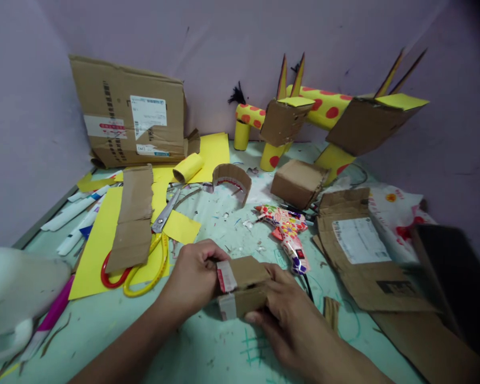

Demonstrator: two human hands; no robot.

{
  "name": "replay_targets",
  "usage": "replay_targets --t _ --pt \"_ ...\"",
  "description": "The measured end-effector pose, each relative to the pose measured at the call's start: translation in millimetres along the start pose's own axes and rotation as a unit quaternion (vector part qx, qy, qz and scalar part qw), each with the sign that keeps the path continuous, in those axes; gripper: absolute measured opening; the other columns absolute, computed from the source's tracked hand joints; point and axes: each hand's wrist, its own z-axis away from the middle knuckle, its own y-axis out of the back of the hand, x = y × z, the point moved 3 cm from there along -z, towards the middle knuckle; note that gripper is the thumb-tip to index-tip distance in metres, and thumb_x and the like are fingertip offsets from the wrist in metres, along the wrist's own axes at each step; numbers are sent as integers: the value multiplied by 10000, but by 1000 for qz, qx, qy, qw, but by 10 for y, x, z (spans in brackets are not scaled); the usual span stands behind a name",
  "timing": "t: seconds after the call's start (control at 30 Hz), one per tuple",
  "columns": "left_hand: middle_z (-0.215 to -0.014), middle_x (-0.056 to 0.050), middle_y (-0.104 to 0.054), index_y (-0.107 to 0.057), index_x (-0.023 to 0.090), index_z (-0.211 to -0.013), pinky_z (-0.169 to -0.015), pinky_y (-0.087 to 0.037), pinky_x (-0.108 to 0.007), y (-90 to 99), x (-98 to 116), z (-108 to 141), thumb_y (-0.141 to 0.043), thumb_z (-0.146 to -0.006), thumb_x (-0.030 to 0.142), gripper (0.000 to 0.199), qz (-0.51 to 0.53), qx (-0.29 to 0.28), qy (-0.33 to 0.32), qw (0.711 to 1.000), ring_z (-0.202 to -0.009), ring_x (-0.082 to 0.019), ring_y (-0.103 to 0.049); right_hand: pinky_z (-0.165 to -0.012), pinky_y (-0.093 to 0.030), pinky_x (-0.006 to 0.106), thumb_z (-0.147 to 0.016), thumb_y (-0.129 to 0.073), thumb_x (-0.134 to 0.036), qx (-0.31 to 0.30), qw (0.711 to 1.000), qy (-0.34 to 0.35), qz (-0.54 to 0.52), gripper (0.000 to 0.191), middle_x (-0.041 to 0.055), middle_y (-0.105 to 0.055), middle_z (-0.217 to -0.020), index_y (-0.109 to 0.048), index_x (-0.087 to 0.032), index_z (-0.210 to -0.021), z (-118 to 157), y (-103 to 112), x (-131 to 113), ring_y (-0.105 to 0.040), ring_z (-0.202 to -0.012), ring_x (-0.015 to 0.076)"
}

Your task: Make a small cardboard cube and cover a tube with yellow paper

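Observation:
Between my two hands is a small folded cardboard box [246,282] with a strip of white and red tape on its left end. My left hand [198,274] is closed on that taped end, its fingertips partly hidden behind the cardboard. My right hand [282,306] grips the opposite end, thumb below and fingers along the side. Just beyond the right hand lies a glue gun [288,234] covered in a floral pattern. Left of my left hand, scissors [160,232] with red and yellow handles lie partly under a cardboard strip [134,213].
Two yellow, red-spotted cardboard animals [272,160] [332,109] stand at the back. A large carton [132,114] leans on the wall. A cardboard box piece [298,181], curved strip [232,178], yellow tube [188,167], flattened cardboard [360,282] and white jug [20,298] surround the work area.

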Motion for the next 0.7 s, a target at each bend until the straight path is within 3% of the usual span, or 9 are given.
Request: replay_targets --t 0.2,0.53,0.7 --pt "-677 -30 -622 -642 155 -565 -607 -435 -264 -3 10 25 -573 -587 130 77 -4 -20 -74 997 -657 -162 -583 -924 -396 402 -809 -565 -116 28 998 25 -57 100 34 -640 -818 -560 -210 -778 6 16 15 -551 -938 225" --pt "-725 -48 -591 -644 127 -609 -581 -407 -253 -15 21 114 -524 -674 86 142 -60 -67 -186 978 -652 -146 -562 -881 -421 376 -785 -576 -85 37 997 -23 -58 130 40 -632 -795 -556 -206 -745 21 13 24 -531 -975 236" --pt "-739 -32 -563 -576 141 -589 -587 -384 -250 -22 27 138 -498 -658 45 141 -76 -76 -201 974 -652 -135 -532 -854 -436 367 -781 -568 -75 49 997 -15 -55 126 42 -630 -794 -567 -199 -758 21 13 22 -532 -956 231"
